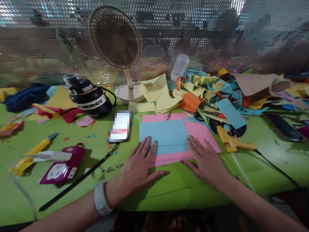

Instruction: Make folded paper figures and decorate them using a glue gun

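Observation:
A light blue sheet of paper (164, 132) with a crease line near its lower edge lies on pink paper (202, 132). My left hand (141, 164) lies flat with fingers apart, its fingertips on the lower left corner of the blue sheet. On the other side, my right hand (205, 161) rests flat on the lower right corner, fingers stretched out over the blue and pink paper. Neither hand grips anything. A white-strapped band (103, 198) is on my left wrist.
A yellow glue gun (231, 140) lies right of the papers. A lit phone (120, 126), black bottle (90, 96) and fan (116, 38) stand or lie left and behind. Paper scraps (210, 87) pile up at the back. A purple power bank (62, 166) and yellow cutter (36, 151) lie left.

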`<state>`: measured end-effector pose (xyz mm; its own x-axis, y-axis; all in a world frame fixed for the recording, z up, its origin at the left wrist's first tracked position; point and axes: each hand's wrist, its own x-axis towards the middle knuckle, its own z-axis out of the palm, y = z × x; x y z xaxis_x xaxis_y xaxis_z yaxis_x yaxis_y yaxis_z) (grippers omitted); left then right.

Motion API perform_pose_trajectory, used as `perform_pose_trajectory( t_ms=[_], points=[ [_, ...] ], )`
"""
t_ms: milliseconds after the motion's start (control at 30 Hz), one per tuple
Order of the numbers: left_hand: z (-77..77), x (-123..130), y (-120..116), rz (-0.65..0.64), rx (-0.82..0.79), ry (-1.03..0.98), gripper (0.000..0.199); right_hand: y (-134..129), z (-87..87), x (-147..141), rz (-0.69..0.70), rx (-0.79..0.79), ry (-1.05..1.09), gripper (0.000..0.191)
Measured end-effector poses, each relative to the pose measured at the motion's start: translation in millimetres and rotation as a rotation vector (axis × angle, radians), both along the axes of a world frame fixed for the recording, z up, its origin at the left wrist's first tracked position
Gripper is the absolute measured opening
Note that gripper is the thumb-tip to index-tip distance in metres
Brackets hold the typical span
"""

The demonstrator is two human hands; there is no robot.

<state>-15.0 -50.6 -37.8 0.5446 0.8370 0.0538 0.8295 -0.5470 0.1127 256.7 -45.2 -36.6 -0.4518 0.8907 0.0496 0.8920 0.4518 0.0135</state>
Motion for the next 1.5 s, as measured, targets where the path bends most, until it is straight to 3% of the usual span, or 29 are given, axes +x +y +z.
perform_pose_trajectory(
  t_ms=[133, 267, 367, 433, 533, 633, 767, 1000, 1200, 1367, 1500],
  points=[
    [0.7, 3.8, -0.9, 0.026, 0.001, -0.021, 0.093, 1.7, 10.4, 15.5, -0.051, 0.016, -0.016, 0.079],
    [-4.0, 2.8, -1.8, 0.024, 0.038, -0.042, 0.094, 22.0, 51.8, -0.8, -0.12, 0.079, 0.089, 0.057],
    [-6.2, 1.3, -2.1, 0.006, 0.066, -0.063, 0.092, 52.7, 77.8, -37.2, -0.119, -0.242, 0.126, 0.046],
    [-6.3, 1.4, -1.9, 0.01, 0.065, -0.068, 0.093, 75.9, 80.4, -61.1, -0.023, -0.509, 0.165, 0.05],
    [-5.4, 2.7, -1.1, 0.036, 0.042, -0.049, 0.095, 103.1, 64.8, -80.7, -0.085, -0.976, 0.28, 0.051],
    [-5.1, 4.1, -0.4, 0.034, 0.049, -0.024, 0.096, 113.8, 43.9, -79.2, -0.156, -1.155, 0.365, 0.051],
    [-6.9, 4.5, -0.7, 0.033, 0.079, -0.015, 0.097, 111.9, 30.4, -70.0, -0.169, -1.132, 0.453, 0.053],
    [-10.8, 1.7, -0.9, 0.023, 0.088, -0.012, 0.095, 112.3, 32.9, -70.2, -0.175, -1.147, 0.435, 0.05],
    [-13.9, -0.9, -0.5, -0.003, 0.12, -0.007, 0.093, 109.1, 36.2, -31.9, -0.27, -1.167, 0.432, 0.048],
    [-14.0, -2.0, -0.1, -0.012, 0.116, -0.003, 0.092, 103.8, 52.0, 9.5, -0.395, -1.125, 0.33, 0.042],
    [-13.4, -2.6, -0.5, -0.018, 0.113, -0.027, 0.091, 101.5, 71.6, 21.6, -0.405, -1.078, 0.248, 0.038]
  ],
)
